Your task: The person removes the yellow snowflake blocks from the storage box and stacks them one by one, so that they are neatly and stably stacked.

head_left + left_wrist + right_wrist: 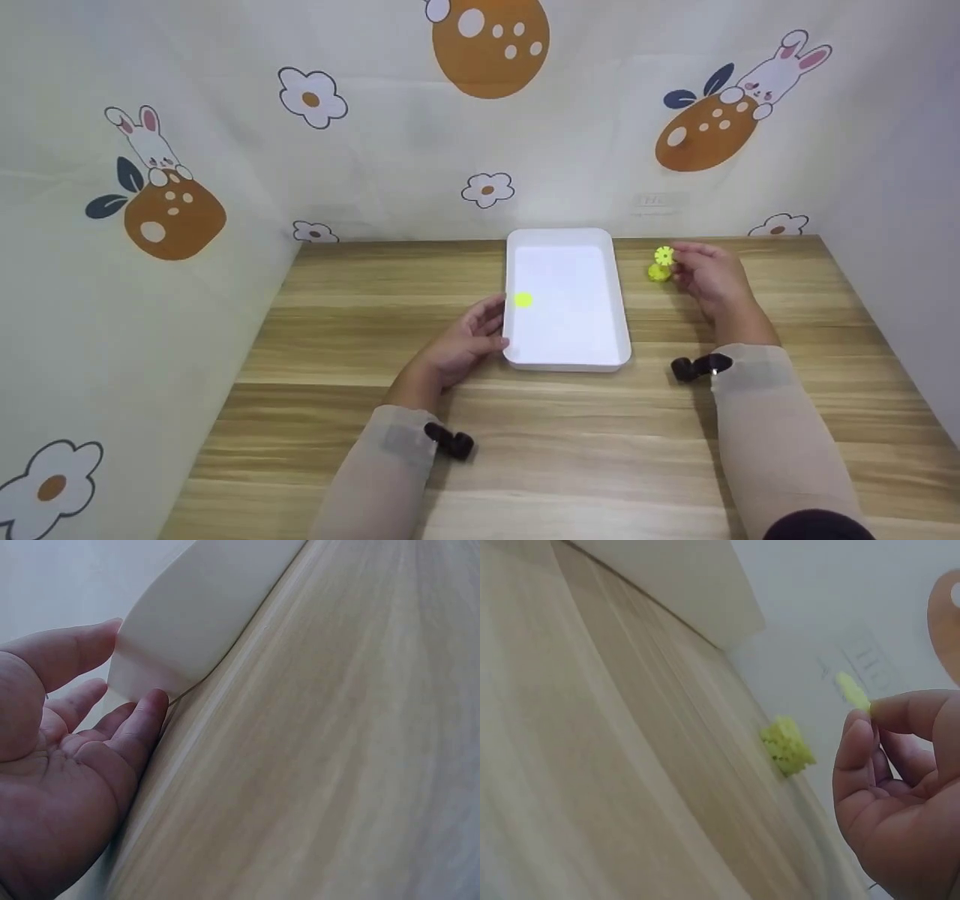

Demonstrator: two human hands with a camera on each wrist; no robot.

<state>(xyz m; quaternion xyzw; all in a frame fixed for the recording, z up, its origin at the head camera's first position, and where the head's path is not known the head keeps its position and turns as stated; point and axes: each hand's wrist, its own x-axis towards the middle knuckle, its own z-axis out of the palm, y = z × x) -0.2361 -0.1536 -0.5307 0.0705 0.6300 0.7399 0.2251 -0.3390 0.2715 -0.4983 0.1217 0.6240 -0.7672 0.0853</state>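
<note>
A white rectangular tray lies on the wooden table. Against its left side rest the relaxed fingers and thumb of my left hand; in the left wrist view, the thumb meets the tray wall near the rim. One yellow disc appears inside the tray by its left wall. Right of the tray, my right hand pinches a thin yellow notched disc between thumb and index finger. Just beyond those fingers, a short stack of yellow notched discs stands on the table.
The wood-grain table ends at a back wall cloth printed with rabbits, oranges and flowers. Side walls rise at left and right. Small black wrist cameras are strapped over both sleeves.
</note>
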